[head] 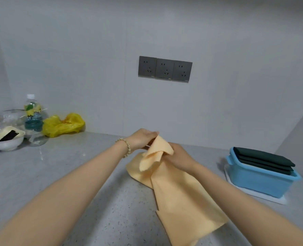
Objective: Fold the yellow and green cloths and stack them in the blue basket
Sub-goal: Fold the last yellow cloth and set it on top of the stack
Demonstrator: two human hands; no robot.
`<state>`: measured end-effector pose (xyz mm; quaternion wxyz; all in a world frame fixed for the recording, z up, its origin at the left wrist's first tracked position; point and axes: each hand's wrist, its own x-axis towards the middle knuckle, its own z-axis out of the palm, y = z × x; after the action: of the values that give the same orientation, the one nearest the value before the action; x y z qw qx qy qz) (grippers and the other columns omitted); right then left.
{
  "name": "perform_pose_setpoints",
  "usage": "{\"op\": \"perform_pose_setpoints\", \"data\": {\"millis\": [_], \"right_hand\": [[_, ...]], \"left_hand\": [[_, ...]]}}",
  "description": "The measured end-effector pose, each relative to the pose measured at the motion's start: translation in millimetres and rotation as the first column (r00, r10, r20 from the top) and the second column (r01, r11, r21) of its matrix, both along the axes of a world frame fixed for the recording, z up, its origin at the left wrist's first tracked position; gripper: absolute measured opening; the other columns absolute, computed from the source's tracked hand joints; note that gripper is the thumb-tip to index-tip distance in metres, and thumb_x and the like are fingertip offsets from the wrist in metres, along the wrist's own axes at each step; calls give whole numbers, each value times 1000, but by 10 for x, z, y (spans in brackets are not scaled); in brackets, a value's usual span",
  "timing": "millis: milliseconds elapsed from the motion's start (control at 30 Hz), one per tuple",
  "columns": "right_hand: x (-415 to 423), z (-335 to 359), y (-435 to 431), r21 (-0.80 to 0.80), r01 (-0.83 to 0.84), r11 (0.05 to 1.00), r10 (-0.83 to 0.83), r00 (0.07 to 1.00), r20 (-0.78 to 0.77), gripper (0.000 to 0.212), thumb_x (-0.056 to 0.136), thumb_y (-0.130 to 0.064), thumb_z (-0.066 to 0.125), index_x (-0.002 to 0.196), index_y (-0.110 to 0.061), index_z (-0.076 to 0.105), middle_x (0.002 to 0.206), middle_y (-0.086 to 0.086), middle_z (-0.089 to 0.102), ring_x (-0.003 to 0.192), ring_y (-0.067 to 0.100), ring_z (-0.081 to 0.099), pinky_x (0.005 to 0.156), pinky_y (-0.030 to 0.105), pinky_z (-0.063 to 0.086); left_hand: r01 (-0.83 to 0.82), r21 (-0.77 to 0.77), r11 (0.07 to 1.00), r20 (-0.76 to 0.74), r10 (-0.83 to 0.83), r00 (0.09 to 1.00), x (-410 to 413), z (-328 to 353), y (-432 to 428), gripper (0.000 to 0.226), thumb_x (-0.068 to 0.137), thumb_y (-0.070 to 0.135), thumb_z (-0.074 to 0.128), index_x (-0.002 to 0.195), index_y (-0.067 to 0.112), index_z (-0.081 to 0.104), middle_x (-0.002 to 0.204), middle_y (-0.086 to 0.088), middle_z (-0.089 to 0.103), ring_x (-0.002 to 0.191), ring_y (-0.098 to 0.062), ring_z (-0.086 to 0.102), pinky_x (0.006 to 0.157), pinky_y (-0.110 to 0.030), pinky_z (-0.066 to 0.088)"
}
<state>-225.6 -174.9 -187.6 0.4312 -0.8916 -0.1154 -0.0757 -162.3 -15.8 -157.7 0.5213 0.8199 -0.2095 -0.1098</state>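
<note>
Right now the nearest thing to me is the loose end of the yellow cloth (182,196), which trails over the speckled counter (76,174) toward my body and runs out of the bottom of the view. Farther up, the cloth is lifted and bunched between my hands. My right hand (181,158) has its fingers curled round the gathered middle, and my left hand (142,139) (the one with the bead bracelet (126,144)) pinches a corner at the top, so both are grasping the cloth and neither is free.

To fold it well, I think I should find two true corners first, draw them apart until the top edge is taut, then lay the cloth flat and bring edge to edge. Folding it while it is twisted like this would likely trap creases.

For room, the bare stretch of counter to my left looks the best place to spread it. To my right, the blue basket (260,181) sits on a white tray (264,197) near a slanted side wall, with the green cloths (264,159) already folded and stacked inside, rising just above the rim. At the far left a bowl (7,142), a bottle (32,119) and a yellow plastic bag (63,125) crowd the back corner, well apart from my hands. Beyond them, three wall sockets (165,69) sit above the counter.
</note>
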Motion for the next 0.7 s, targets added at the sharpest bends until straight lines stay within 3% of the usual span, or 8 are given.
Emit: {"op": "perform_pose_setpoints", "data": {"millis": [67,133,200,300,400,500,600,700], "right_hand": [[53,72,6,111,132,985,-129,991,-32,18,92,-11,50,95,-5,67,92,-2,65,86,12,58,75,29,46],[61,228,-45,171,200,965,-188,978,-86,17,94,-17,49,91,-13,66,88,-3,67,83,13,61,68,24,47],[76,444,-87,258,190,947,-159,978,-134,16,94,-20,51,95,-15,66,92,2,69,84,15,65,67,24,51],[91,776,-105,397,181,900,-122,978,-169,15,96,-19,52,98,-10,63,93,7,68,78,16,65,65,25,54],[84,1137,-102,523,153,839,-51,978,-204,15,97,-20,51,94,-10,61,85,6,67,72,15,66,58,26,54],[86,1522,-191,590,147,794,-9,973,-230,16,97,-21,51,98,-9,62,84,7,68,74,18,68,59,31,55],[118,1884,-391,598,192,778,-86,976,-201,16,97,-19,51,102,-8,61,89,7,67,78,18,66,60,31,55],[227,2027,-713,357,305,883,-275,952,-131,23,93,-26,58,107,-8,60,95,5,67,84,17,65,65,28,52]], "left_hand": [[-152,-125,980,44,158,986,20,-26,64,44,99,46,41,76,17,65,70,8,66,67,-8,59,59,-12,46],[-191,-259,947,6,199,980,83,-85,260,49,94,58,39,102,16,62,94,4,66,89,-12,61,80,-18,48],[-17,-227,974,-108,-8,994,109,-176,490,77,76,77,44,133,25,44,126,8,53,119,-12,49,106,-33,34],[262,-156,952,-252,-294,922,99,-309,607,105,56,75,70,144,34,31,142,17,38,133,-7,34,117,-38,18],[385,-156,910,-249,-414,876,42,-275,495,73,70,42,79,134,30,47,133,13,56,124,-7,52,102,-25,43],[459,44,887,-212,-441,872,40,-67,460,50,81,25,75,125,27,53,121,14,65,114,-4,59,92,-18,48],[538,-4,843,-315,-511,800,148,279,690,50,77,13,77,122,15,56,116,6,69,108,-9,64,92,-23,51],[422,-181,888,-353,-459,815,302,651,989,70,46,27,95,108,14,66,111,-3,71,97,-15,69,77,-27,56]]}}
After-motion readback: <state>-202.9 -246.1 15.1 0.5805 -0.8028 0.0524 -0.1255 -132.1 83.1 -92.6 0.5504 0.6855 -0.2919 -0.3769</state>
